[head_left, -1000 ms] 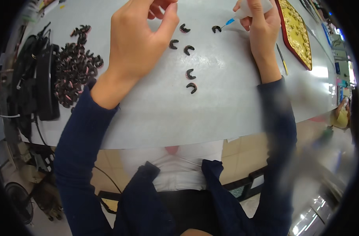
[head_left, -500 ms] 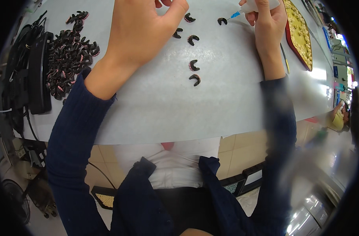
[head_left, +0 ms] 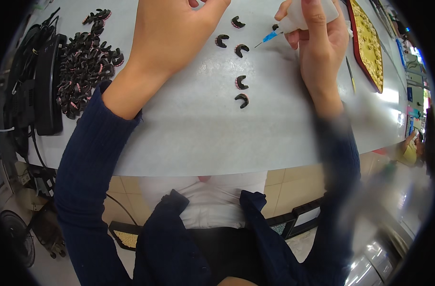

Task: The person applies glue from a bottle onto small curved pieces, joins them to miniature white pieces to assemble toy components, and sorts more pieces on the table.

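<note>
My right hand is wrapped round a white squeeze bottle with a blue needle tip. The thin needle points down and left, a little short of a black horseshoe-shaped piece with a pinkish toothed outer edge. Several such pieces lie loosely in a column on the grey table; another is partly hidden behind the bottle. At the upper edge, my left hand has its fingers curled in. The frame cuts off its fingertips, so whatever they hold is out of sight.
A heap of the same black pieces lies left of my left forearm, beside a long black device with cables. To the right stands a red-rimmed tray of small yellowish bits. A thin pen-like tool lies near it.
My right hand has brought the bottle down and left, so its needle has gone from the far right piece to near a piece in the column. The left hand has hardly moved.
</note>
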Tool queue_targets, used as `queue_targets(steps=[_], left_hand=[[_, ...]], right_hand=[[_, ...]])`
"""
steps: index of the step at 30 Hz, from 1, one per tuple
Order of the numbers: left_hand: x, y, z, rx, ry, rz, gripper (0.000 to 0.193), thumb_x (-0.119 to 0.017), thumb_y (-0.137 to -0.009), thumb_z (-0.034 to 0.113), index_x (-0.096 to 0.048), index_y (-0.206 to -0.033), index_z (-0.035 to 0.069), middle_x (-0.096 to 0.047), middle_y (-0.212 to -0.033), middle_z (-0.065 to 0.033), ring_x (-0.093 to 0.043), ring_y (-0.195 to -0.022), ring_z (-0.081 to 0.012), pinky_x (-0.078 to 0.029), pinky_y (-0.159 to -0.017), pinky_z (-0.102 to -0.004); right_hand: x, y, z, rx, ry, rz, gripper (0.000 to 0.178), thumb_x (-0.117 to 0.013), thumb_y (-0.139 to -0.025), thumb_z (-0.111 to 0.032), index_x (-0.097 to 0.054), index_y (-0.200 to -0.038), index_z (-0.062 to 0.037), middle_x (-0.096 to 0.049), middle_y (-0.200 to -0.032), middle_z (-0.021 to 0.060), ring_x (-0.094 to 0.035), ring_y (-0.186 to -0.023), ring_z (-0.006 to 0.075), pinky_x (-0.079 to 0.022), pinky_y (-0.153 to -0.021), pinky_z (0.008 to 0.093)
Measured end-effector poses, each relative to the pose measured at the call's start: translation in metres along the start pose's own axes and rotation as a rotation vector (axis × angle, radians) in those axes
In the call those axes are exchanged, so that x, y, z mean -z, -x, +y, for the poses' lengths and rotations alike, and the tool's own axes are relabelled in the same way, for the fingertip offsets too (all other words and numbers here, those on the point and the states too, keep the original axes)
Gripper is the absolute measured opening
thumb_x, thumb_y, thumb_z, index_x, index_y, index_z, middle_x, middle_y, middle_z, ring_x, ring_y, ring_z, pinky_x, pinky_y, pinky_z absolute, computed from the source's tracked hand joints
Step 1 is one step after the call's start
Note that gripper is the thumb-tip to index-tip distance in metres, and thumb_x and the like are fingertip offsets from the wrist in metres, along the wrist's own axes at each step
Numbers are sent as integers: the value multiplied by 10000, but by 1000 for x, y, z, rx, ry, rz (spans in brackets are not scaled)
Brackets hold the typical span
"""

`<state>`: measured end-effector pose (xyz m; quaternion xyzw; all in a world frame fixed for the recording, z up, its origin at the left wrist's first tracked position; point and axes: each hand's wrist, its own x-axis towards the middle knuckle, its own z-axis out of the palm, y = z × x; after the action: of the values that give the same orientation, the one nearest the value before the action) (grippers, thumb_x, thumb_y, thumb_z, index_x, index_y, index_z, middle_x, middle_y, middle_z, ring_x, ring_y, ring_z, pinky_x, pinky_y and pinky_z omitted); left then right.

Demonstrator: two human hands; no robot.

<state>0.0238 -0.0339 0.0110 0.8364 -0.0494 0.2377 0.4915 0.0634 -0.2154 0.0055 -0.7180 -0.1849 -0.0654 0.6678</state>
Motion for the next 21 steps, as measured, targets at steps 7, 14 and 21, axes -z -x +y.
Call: queue_targets(steps=[7, 14, 21], left_hand=[[0, -1, -2, 43, -43, 13, 96, -618, -839, 5, -583, -928, 22, -556, -773, -47, -474, -681, -126, -392, -623, -259], [0, -5, 9, 102, -285, 125, 307, -516, -723, -107, -582, -987, 35, -396, -789, -21, -367, -682, -109, -340, -593, -259], [0, -5, 9, 204, -163, 131, 381, -471, -716, -153, -578, -1028, 38, -343, -780, -4, -341, -657, -81, -319, -571, -239]], right_hand=[[-2, 4, 1, -18, 0, -83, 311, -576, -1024, -336, -474, -1023, -42, -651, -735, 90, -502, -495, 60, -369, -447, 172], [-1, 5, 1, -18, 48, -144, 311, -582, -1022, -331, -474, -1024, -39, -656, -750, 89, -511, -502, 50, -399, -462, 165], [-6, -1, 14, -33, 54, -148, 326, -586, -1018, -345, -480, -1032, -37, -656, -750, 88, -511, -499, 50, -404, -457, 166]])
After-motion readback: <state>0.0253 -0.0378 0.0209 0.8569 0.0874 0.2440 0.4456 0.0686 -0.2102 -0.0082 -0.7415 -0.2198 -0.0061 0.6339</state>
